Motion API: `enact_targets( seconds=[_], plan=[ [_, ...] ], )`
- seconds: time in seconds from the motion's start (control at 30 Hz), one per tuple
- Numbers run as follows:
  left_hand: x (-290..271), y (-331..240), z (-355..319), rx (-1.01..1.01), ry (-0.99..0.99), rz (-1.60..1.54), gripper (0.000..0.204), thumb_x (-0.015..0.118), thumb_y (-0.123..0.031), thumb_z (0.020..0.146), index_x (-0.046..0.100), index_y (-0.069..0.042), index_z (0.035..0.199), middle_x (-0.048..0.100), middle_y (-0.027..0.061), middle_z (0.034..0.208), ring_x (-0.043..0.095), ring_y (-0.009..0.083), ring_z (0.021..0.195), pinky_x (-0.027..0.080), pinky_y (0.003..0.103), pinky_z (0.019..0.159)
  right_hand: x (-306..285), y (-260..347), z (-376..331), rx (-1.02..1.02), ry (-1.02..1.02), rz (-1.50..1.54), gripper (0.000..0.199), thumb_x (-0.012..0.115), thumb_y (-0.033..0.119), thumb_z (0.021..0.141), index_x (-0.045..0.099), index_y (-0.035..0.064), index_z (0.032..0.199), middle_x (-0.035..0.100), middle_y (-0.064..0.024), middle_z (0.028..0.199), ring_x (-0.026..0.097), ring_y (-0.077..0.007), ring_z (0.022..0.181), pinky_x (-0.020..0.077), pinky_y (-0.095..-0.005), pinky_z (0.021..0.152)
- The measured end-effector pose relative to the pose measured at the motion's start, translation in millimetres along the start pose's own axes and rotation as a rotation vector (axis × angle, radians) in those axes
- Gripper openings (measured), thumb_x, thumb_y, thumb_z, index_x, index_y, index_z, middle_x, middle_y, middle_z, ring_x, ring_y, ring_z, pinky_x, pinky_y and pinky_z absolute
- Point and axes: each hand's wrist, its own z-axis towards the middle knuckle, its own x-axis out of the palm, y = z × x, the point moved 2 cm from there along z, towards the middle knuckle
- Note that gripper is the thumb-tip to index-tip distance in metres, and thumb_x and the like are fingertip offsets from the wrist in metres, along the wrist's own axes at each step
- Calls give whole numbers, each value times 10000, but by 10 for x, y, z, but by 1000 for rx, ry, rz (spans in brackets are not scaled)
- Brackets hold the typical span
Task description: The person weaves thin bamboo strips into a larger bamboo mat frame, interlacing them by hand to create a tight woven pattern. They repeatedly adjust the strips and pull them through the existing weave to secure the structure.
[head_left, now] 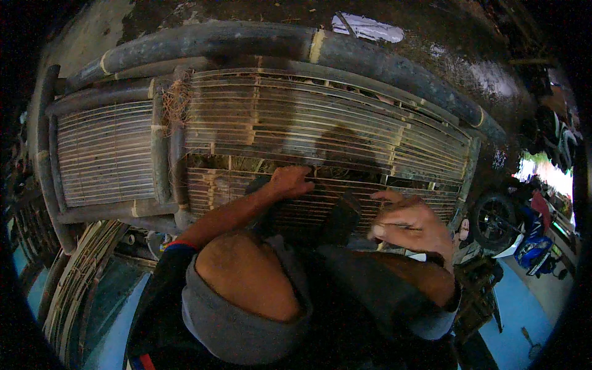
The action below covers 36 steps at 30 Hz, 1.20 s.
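Note:
I sit on or against a long bamboo bench with a seat of thin slats (345, 137). My left hand (291, 182) rests at the lengthwise gap between the far and near slats, its fingers bent downward and closed. What they grip, if anything, is hidden. Over the near slats at the right, my right hand (412, 223) is raised, with the index finger pointing left and the other fingers curled in toward the thumb. Anything inside it is too small to name. A tangle of reddish-brown cord (177, 102) hangs on the crosspiece post left of the seat.
Thick bamboo poles (234, 42) frame the bench, with a smaller slatted panel (105, 154) at its left. Long bamboo strips (77, 277) lie at the lower left. A blue motorcycle (534, 246) with a dark wheel (494, 221) stands at the right. Beyond the bench, the dark ground looks wet.

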Motion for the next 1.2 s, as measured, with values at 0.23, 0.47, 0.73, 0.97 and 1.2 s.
enact_targets(
  seconds=[0.23,0.47,0.73,0.97,1.2],
  plan=[
    [283,284,290,-39,130,39,531,632,-460,824,640,-40,1147,673,215,1085,641,394,1046,498,527,892,-13,219,113,-59,-448,399,284,607,206,937,656,-5,753,612,-142,832,599,-290,883,429,-495,931],
    [87,-271,-98,117,-160,143,459,680,-379,836,626,-54,1155,639,181,1153,612,376,1077,504,478,906,316,18,-315,179,-751,931,308,532,163,983,495,34,705,468,-55,607,447,-166,535,378,-315,539],
    [147,-526,-108,770,-396,-137,228,635,-235,891,605,-43,1010,595,173,935,580,394,926,494,473,835,859,-109,-836,289,-964,732,256,493,214,1027,546,-2,899,492,-26,700,440,-125,641,392,-310,603],
    [300,-370,42,713,-90,-140,223,602,-201,898,536,-13,799,560,205,787,565,418,812,460,506,755,1088,-27,-1072,177,-1152,952,326,556,280,1000,542,28,793,499,-32,675,447,-151,577,379,-336,532],
    [410,-289,40,838,-72,26,225,636,-245,881,605,-40,792,586,180,809,600,392,832,508,482,814,1475,-1334,-1632,318,-1331,1455,273,557,285,970,534,83,788,522,-56,666,531,-235,618,468,-399,631]
  ],
)
